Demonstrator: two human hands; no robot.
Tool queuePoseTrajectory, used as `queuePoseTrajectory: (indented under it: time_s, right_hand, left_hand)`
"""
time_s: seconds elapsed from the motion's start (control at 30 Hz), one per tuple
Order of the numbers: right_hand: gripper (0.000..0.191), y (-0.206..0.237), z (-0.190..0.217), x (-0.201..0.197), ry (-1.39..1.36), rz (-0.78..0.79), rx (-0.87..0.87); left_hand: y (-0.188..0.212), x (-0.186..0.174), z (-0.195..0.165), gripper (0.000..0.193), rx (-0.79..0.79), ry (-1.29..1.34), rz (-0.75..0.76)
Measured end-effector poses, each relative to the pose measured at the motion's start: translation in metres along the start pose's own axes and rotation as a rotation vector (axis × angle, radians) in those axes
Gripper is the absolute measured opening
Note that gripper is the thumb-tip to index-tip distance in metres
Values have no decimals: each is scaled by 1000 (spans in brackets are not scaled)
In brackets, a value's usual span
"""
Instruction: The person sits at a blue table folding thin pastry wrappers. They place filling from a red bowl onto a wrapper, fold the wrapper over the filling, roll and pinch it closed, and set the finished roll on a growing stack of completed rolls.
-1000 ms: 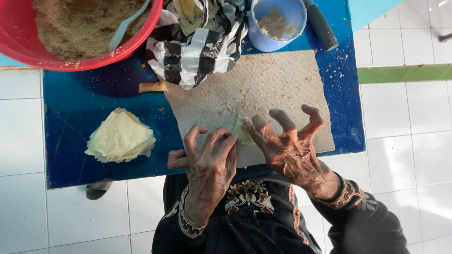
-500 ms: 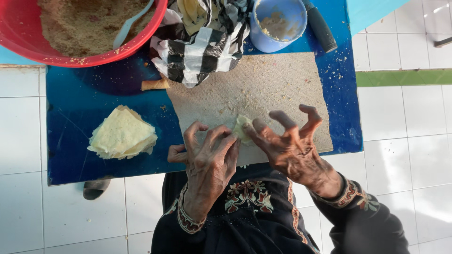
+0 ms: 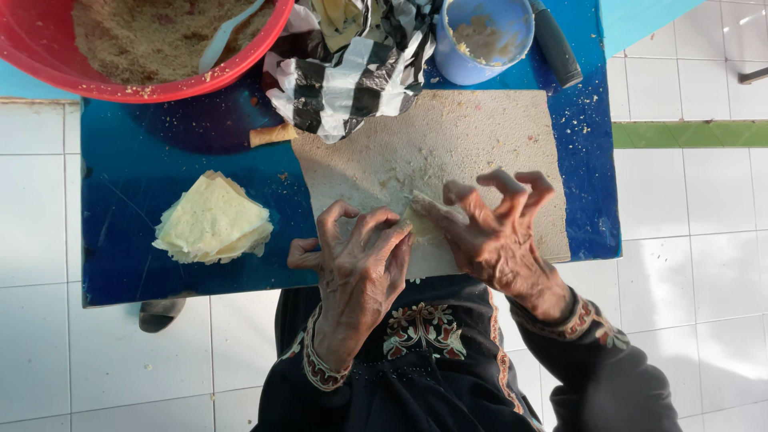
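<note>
Hands, left [image 3: 356, 268] and right [image 3: 492, 232], grips pinching thin pale wrapper [image 3: 420, 220], rough beige board [image 3: 480, 136]

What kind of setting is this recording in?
Probably a home food-preparation spot on a white tiled floor: a low blue board, a red plastic basin of crumbly filling, a stack of pale pastry wrappers.

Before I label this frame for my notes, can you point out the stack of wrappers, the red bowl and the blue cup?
stack of wrappers [image 3: 212, 228], head view, middle of top sheet.
red bowl [image 3: 240, 68], head view, near rim.
blue cup [image 3: 450, 66], head view, outer wall.
</note>
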State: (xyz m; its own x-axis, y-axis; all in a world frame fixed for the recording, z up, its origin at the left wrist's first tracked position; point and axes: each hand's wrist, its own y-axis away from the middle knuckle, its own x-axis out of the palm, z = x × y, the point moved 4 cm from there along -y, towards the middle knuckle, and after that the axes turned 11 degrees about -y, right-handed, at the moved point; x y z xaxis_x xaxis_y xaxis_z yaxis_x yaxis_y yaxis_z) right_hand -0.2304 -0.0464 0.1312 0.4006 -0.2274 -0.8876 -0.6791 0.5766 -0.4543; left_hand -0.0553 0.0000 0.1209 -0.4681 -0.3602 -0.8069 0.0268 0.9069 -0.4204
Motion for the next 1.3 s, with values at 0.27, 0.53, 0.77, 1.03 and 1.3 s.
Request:
queuePoseTrajectory:
  time_s: [0.27,0.53,0.77,1.03,1.3]
  right_hand:
    - [32,12,6,-17,27,69,45]
    - [30,-50,-4,-31,132,40,155]
    - [41,-198,-32,-23,-218,-30,-166]
    - [22,-351,-67,131,-130,334,-171]
    - [17,-365,-54,156,-168,485,-188]
  left_hand:
    - [0,-2,-1,17,-1,22,-10]
    - [-9,1,9,14,5,84,-43]
    - [-25,-6,20,11,19,31,-60]
    - [-33,14,48,14,47,69,28]
    - [-24,55,78,15,120,114,82]
